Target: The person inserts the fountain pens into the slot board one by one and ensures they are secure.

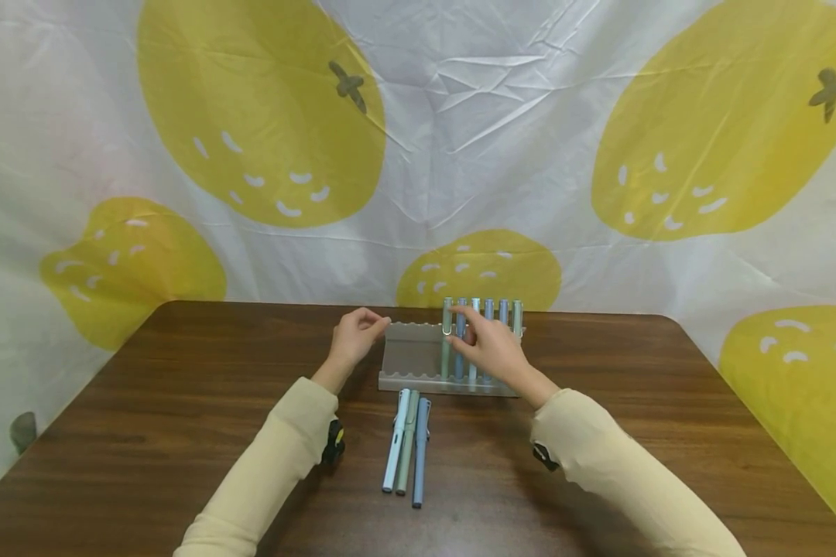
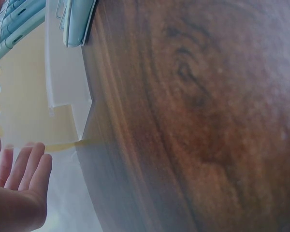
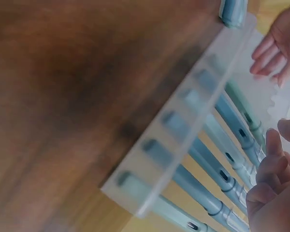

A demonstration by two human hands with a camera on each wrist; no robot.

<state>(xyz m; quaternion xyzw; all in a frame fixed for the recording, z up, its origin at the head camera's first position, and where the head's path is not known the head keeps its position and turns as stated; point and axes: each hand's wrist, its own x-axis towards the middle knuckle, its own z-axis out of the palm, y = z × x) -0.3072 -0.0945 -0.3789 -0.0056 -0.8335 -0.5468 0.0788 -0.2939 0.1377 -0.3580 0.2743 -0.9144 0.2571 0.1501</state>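
Observation:
A clear rack [image 1: 412, 382] with a wavy edge holds several upright pens in its right part; the leftmost is a green pen [image 1: 446, 360]. My right hand [image 1: 491, 348] is beside that pen's cap, thumb and index finger apart, other fingers bent in the right wrist view. At the rack's upper left corner are the fingertips of my left hand [image 1: 354, 338]; whether they touch it is unclear. In the left wrist view the left hand [image 2: 21, 193] has its fingers extended near the rack [image 2: 67, 87]. Blue pens [image 3: 200, 191] show in the right wrist view.
In front of the rack, three pens lie on the brown table [image 1: 529, 495]: a light blue pen [image 1: 395, 449], a green pen [image 1: 407, 449] and a darker blue pen [image 1: 420, 456]. Behind the table hangs a white cloth [image 1: 418, 116] with yellow fruit shapes.

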